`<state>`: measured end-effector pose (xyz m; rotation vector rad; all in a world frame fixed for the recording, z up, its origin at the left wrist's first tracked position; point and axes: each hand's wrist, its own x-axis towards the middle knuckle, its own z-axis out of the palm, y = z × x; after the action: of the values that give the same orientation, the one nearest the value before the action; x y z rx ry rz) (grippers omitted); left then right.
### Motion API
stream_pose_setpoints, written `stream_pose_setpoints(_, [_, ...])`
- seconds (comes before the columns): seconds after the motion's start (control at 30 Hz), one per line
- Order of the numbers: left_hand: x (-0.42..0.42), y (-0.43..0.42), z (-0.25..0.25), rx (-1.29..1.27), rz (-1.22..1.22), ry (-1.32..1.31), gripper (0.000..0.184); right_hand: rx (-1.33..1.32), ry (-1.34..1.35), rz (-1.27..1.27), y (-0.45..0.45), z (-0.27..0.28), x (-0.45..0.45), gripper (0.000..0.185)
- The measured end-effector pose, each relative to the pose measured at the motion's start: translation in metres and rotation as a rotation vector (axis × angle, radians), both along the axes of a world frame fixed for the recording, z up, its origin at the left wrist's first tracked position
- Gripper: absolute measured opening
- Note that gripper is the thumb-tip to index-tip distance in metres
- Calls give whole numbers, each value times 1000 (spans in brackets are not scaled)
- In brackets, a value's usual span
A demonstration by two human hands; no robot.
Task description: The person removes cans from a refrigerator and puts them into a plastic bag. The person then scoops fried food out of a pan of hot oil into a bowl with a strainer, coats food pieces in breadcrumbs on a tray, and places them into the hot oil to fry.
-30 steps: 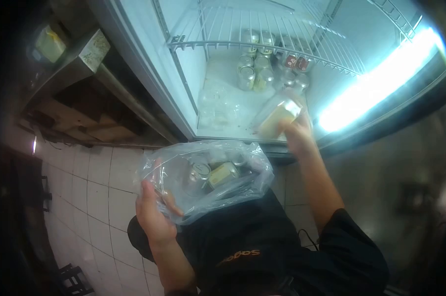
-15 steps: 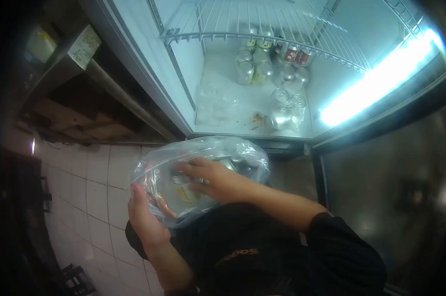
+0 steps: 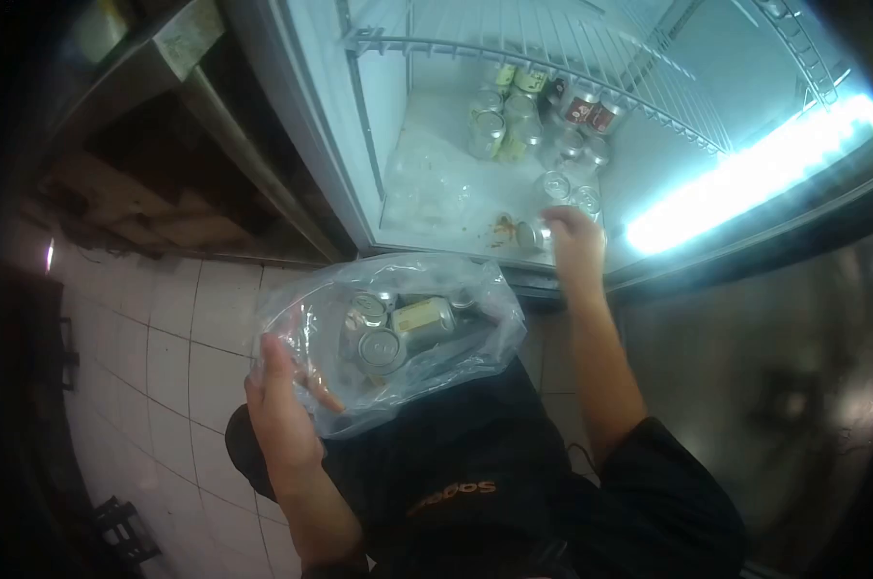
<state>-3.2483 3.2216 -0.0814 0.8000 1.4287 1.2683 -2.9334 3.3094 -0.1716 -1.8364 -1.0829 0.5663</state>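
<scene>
My left hand (image 3: 287,410) grips the left side of a clear plastic bag (image 3: 465,362), its fingers showing through the film. Several cans lie inside, among them an upright silver-topped can (image 3: 381,349) and a can on its side with a yellowish label (image 3: 423,317). At the front right of the fridge floor, my right hand (image 3: 573,234) is curled over a silver can lying on its side (image 3: 530,235); its fingers look closed around the can's right part. Two upright cans (image 3: 554,186) stand just behind that hand.
Further back on the fridge floor (image 3: 436,232) are several yellow-green cans (image 3: 487,133) and red-labelled cans (image 3: 579,108). A wire shelf (image 3: 514,53) hangs above them. Clear plastic (image 3: 432,193) lies at the left. A bright light (image 3: 755,174) runs along the right side.
My right hand first brought a can from the fridge into the bag, then moved back out to the lying can. Another upright can now shows in the bag. My left hand keeps its hold.
</scene>
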Motion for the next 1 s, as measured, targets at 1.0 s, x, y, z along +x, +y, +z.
stream_pose_setpoints(1.0, [-5,5,-8,54,-42,-40,56,201,-477,238,-2,12,42,92])
